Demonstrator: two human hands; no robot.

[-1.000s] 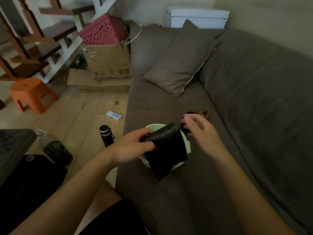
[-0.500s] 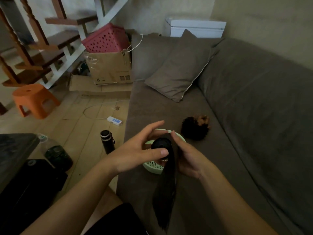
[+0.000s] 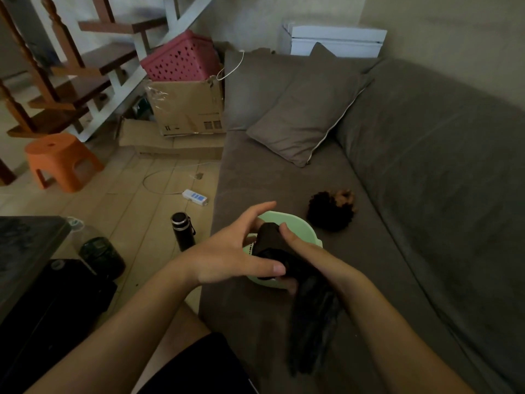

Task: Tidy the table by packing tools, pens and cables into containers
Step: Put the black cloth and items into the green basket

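**Op:** Half a second on, both hands have closed in on each other. The black cloth (image 3: 311, 314) no longer hangs straight down. Its tail now slants off under the right wrist, and the rolled end looks fatter.

**Obs:** Set the scene, big things first.

**Op:** I see a grey-brown sofa (image 3: 426, 194) filling the right side, with a matching cushion (image 3: 301, 120) propped at its far end. On the seat sits a pale green basket (image 3: 298, 223), slotted at the side. The cloth is held just above the basket's near rim, between the two hands.

**Obs:** Who has hold of it?

**Op:** The right hand (image 3: 309, 254) grips it, thumb on top of the roll and fingers curled underneath. The left hand (image 3: 233, 251) is spread with its fingers straight. Its thumb lies flat against the roll, pressing rather than clasping.

**Obs:** How will it handle?

**Op:** I judge it light, soft and limp, with no stiffness. The loose tail will flop and could drag over the rim. I'd hold the roll itself, where it is thickest, with a thumb across it so it doesn't unwind. It doesn't look fragile or slippery to me.

**Obs:** And its look?

**Op:** It's matte black, tightly rolled at the top, with a long creased tail below. The light is too dim for me to tell pouch from plain fabric. The smallest thing nearby is a dark fuzzy ball (image 3: 331, 213) with a tan tuft. It sits on the seat just beyond the basket, apart from it.
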